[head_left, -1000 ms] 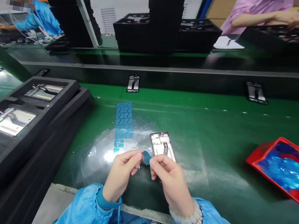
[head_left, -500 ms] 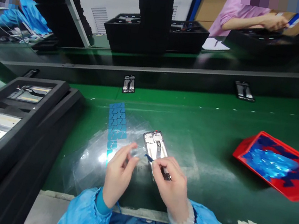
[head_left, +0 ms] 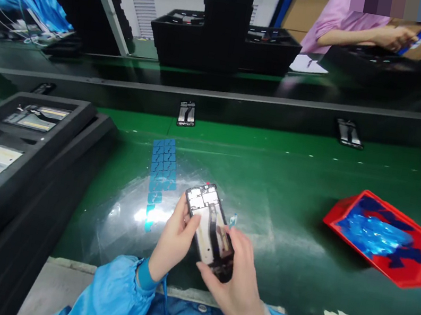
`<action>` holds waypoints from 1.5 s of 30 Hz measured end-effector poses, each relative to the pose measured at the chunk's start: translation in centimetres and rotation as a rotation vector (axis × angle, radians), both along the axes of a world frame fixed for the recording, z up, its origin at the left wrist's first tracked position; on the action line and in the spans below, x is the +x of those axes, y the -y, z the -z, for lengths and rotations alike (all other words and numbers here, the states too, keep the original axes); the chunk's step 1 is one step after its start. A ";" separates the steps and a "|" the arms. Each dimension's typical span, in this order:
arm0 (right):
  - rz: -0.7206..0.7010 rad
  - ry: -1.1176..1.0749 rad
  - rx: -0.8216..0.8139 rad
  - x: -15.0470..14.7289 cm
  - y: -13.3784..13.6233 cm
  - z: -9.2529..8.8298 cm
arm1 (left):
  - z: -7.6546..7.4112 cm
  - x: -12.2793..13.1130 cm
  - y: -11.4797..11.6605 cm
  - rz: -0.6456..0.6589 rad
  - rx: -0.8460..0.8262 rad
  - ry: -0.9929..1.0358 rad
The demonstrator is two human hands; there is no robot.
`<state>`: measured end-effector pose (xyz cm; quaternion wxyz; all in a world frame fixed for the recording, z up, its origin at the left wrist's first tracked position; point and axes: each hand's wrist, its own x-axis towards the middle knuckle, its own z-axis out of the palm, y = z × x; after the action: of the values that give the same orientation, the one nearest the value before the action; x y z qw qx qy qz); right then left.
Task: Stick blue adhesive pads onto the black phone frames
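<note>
A phone screen assembly (head_left: 206,216), its inner side up with a dark flex cable down the middle, is between my two hands. My left hand (head_left: 176,238) grips its left edge, thumb on the near face. My right hand (head_left: 243,265) is wrapped around its lower right part, fingers on the right edge and thumb at the lower left. A small bluish film piece (head_left: 233,219) shows just beyond my right fingertips; whether it touches them I cannot tell. To the left, a sheet of blue stickers (head_left: 164,163) lies on clear film.
Black foam trays (head_left: 75,148) with phone parts stand at left. At right sits a red bin (head_left: 414,275) of blue film scraps. Phone assemblies (head_left: 186,114) lie along the far ledge. A person in pink (head_left: 338,20) and another in blue (head_left: 44,3) are beyond.
Both hands have closed on the phone assembly, which is turned slightly and nearer to me. The dark blue strip from my right fingers no longer shows there. The view has shifted slightly.
</note>
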<state>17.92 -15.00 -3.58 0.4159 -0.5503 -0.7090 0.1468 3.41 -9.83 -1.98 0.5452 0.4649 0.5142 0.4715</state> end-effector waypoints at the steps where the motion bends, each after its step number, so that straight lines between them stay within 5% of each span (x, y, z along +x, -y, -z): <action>1: -0.003 -0.057 0.028 0.3 -0.3 -0.4 | -0.3 0.0 0.0 0.014 0.025 -0.003; 5: 0.064 -0.248 -0.064 1.3 -3.1 -1.8 | -0.7 -0.2 0.1 0.092 -0.015 -0.037; 11: -0.057 -0.170 -0.213 0.6 -5.9 -2.0 | -0.3 -0.1 0.5 0.137 -0.088 -0.117; 45: -0.137 -0.231 -0.298 0.5 -6.2 -2.7 | -0.8 -0.3 0.8 0.107 -0.088 -0.140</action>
<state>18.39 -8.83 -0.89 0.3975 -0.5358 -0.6626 0.3405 3.16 -10.60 -1.23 0.5520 0.4993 0.5456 0.3850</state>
